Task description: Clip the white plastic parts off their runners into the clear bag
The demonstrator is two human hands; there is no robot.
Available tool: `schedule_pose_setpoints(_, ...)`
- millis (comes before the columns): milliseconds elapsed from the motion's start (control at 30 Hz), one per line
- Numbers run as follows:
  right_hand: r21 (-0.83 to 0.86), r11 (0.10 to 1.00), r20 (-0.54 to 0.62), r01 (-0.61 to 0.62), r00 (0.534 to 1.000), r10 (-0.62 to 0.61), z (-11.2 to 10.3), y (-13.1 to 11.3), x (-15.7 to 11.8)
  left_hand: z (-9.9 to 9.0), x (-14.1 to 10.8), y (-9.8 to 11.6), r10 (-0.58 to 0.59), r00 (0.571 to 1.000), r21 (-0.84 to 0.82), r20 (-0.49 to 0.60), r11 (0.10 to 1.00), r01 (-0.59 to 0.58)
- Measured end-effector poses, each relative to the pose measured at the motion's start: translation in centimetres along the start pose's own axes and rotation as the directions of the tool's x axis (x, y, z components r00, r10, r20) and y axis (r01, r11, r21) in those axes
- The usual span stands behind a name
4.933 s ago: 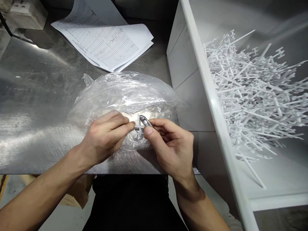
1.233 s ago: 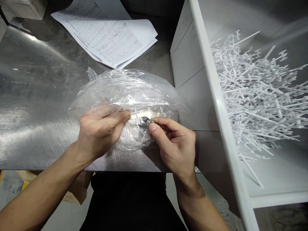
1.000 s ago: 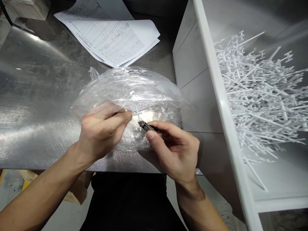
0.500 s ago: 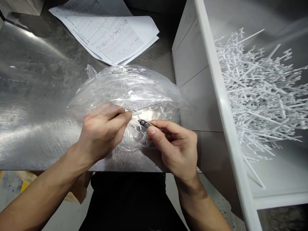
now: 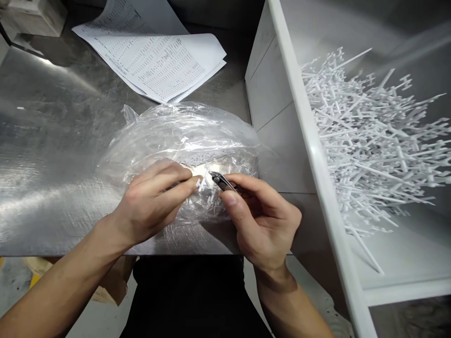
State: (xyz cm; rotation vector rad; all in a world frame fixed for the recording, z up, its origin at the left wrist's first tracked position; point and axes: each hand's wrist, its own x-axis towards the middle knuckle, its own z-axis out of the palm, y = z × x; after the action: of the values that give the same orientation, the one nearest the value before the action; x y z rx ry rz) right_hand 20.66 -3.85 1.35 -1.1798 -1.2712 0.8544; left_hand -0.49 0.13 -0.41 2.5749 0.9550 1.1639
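My left hand (image 5: 155,202) pinches a small white plastic piece (image 5: 201,183) between thumb and forefinger, over a clear plastic bag (image 5: 186,124). Right of it, my right hand (image 5: 260,211) holds a small dark metal clipper (image 5: 222,181), its tip close to the white piece. Below the clipper tip, another small white bit (image 5: 212,197) shows blurred over the bag. The crumpled bag lies on the metal table and has a wide opening behind my fingers; small grey-white pieces (image 5: 204,158) are inside it.
Printed sheets (image 5: 151,61) lie behind the bag. On the right stands a white bin (image 5: 317,155) with a tall rim, holding a heap of white plastic sprues (image 5: 384,145). A pale block (image 5: 35,18) sits at the back left of the metal table (image 5: 45,150).
The white piece in my left hand has turned, and the clipper has tilted and come off its stem. A white bit now shows below the clipper tip. The whole view has shifted slightly.
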Motion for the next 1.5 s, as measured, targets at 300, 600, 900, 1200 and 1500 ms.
schedule_pose_setpoints(300,-0.007,1.000,-0.007,-0.027,1.000,0.027,0.2,-0.2,0.2,-0.1,0.1,0.1,0.052,0.998,-0.033,0.033,0.998,-0.050)
schedule_pose_setpoints(600,-0.053,0.998,-0.023,0.018,1.000,-0.019,0.1,0.0,0.1,-0.2,0.1,0.1,0.066,0.997,-0.042,0.039,0.997,-0.064)
schedule_pose_setpoints(900,-0.114,0.992,-0.024,0.049,0.998,-0.052,0.1,0.2,0.0,-0.5,0.3,0.2,0.077,0.993,-0.058,0.089,0.996,-0.072)
schedule_pose_setpoints(1200,0.015,0.972,-0.018,-0.234,0.972,0.234,0.0,0.3,0.9,-0.1,0.1,0.2,-0.008,0.984,0.020,0.180,1.000,0.004)
schedule_pose_setpoints(1500,0.087,0.949,-0.004,-0.304,0.952,0.305,0.1,0.4,1.1,-0.1,0.1,0.3,-0.027,0.980,0.057,0.196,0.998,0.016)
